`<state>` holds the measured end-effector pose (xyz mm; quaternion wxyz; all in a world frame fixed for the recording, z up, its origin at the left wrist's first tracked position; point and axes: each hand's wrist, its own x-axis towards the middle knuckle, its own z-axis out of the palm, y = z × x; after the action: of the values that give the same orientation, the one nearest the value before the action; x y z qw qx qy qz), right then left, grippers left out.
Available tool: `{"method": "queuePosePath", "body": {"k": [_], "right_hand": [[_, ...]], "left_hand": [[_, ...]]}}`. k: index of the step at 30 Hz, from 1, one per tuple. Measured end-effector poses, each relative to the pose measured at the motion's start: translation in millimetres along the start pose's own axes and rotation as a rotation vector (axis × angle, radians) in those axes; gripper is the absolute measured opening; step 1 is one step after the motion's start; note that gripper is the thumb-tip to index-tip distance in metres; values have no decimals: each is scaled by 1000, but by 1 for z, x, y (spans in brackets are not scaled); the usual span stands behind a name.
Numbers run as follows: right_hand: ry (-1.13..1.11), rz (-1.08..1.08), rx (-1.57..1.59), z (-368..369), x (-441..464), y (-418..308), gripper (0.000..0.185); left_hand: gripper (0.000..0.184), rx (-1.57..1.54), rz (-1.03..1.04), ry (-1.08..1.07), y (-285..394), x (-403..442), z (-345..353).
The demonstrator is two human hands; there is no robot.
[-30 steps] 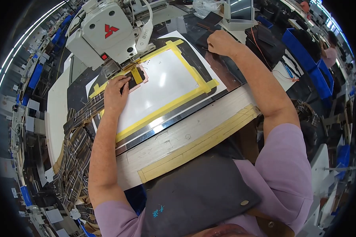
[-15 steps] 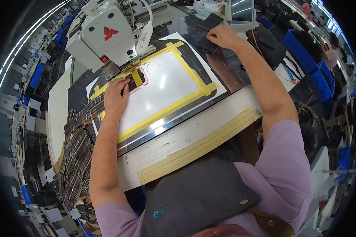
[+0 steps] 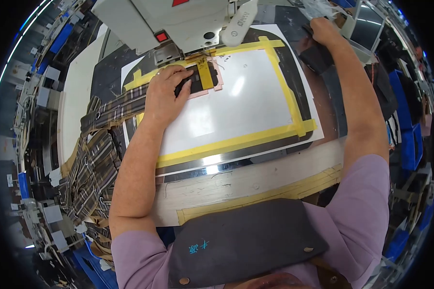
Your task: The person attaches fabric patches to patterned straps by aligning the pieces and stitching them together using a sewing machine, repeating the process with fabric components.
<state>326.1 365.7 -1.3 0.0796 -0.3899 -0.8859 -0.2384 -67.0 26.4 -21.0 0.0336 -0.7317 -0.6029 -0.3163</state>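
Observation:
My left hand (image 3: 166, 96) lies on the left part of a small dark piece (image 3: 196, 83) with a yellow strip (image 3: 205, 73) across it, fingers bent and close together, thumb on its lower edge. The piece rests on a white sheet (image 3: 236, 106) edged with yellow tape, just below the sewing machine head (image 3: 178, 24). A plaid strap (image 3: 123, 105) runs left from beneath that hand. At the upper right my right hand (image 3: 321, 30) is closed at the end of a dark flat piece, beside another black piece (image 3: 317, 59); its grip is partly hidden.
A heap of plaid straps (image 3: 94, 168) hangs at the left table edge. A screen (image 3: 366, 26) stands behind my right hand, near a clear plastic bag (image 3: 318, 8). Blue bins (image 3: 410, 139) are at the right. A taped wooden ledge (image 3: 255, 185) runs along the front.
The view has shifted, so the machine sits higher. My right hand has moved from the lower black piece to the dark piece beyond it. My left hand stays on the small dark piece.

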Motion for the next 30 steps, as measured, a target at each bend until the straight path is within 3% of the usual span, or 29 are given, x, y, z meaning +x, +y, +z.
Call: {"method": "queuePosePath", "body": {"k": [3, 6, 9, 10, 14, 16, 19, 22, 23, 27, 30], "right_hand": [[-28, 184, 10, -5, 0, -1, 19], [272, 270, -13, -64, -16, -43, 17], [566, -69, 59, -117, -41, -102, 16], [637, -225, 125, -132, -49, -128, 16], [529, -542, 374, -159, -85, -225, 16], [470, -620, 565, -156, -89, -249, 18], [328, -658, 770, -147, -76, -256, 27], [425, -564, 786, -149, -58, -254, 38], [323, -526, 718, -147, -58, -248, 49], [156, -582, 861, -133, -48, -236, 60], [160, -607, 874, -123, -43, -232, 64]], "left_hand": [[23, -28, -14, -11, 1, 1, -1], [20, 32, 12, 26, 1, -3, -4], [20, 26, 126, 90, 10, -1, -11], [21, -179, -20, 8, 19, -2, -13], [35, -963, -554, -245, 74, -9, -14], [32, -861, -558, -402, 71, -8, -16], [26, -1163, -705, -324, 48, -10, -5], [22, -1146, -664, -375, 40, -7, -7], [20, -1131, -670, -359, 41, -7, -7], [16, -1082, -685, -346, 42, -4, -6], [14, -1113, -701, -312, 40, -5, -4]]}}
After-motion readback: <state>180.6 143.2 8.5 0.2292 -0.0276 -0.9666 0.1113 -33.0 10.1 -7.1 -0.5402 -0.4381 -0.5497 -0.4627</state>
